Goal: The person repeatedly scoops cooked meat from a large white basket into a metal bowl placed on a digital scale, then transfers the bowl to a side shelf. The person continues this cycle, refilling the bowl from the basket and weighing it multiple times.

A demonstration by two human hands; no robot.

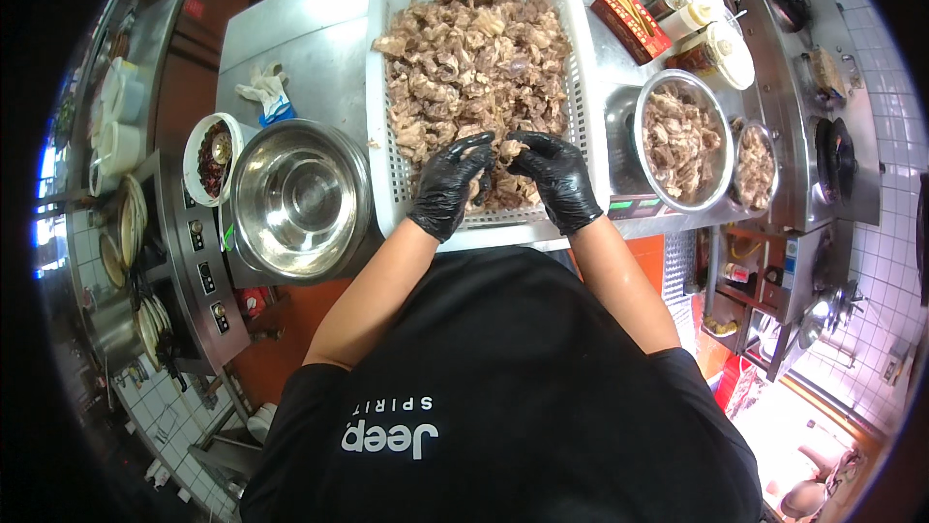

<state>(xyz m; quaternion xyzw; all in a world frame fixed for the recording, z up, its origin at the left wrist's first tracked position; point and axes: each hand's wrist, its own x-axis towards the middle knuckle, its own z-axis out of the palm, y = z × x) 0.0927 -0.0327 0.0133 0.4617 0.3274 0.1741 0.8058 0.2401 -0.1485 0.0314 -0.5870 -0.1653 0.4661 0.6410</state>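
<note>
A white perforated plastic basket (596, 124) stands before me, heaped with cooked meat chunks (472, 66). Both my hands wear black gloves and are over the near end of the heap. My left hand (453, 185) has its fingers curled around a pale piece of meat, partly hidden by the glove. Between the thumb and fingers of my right hand (557, 176) is a small meat piece (513, 151). The fingertips of the two hands almost meet. To the right, a steel bowl (682, 142) holds more cut meat, beside a smaller bowl of meat (756, 166).
An empty steel basin (297, 200) is left of the basket, near a white tub of dried spices (210, 160). A glove (267, 91) lies behind it. At the back right are a red box with sticks (631, 22) and lidded containers (715, 55). Green digits glow on a scale (633, 206).
</note>
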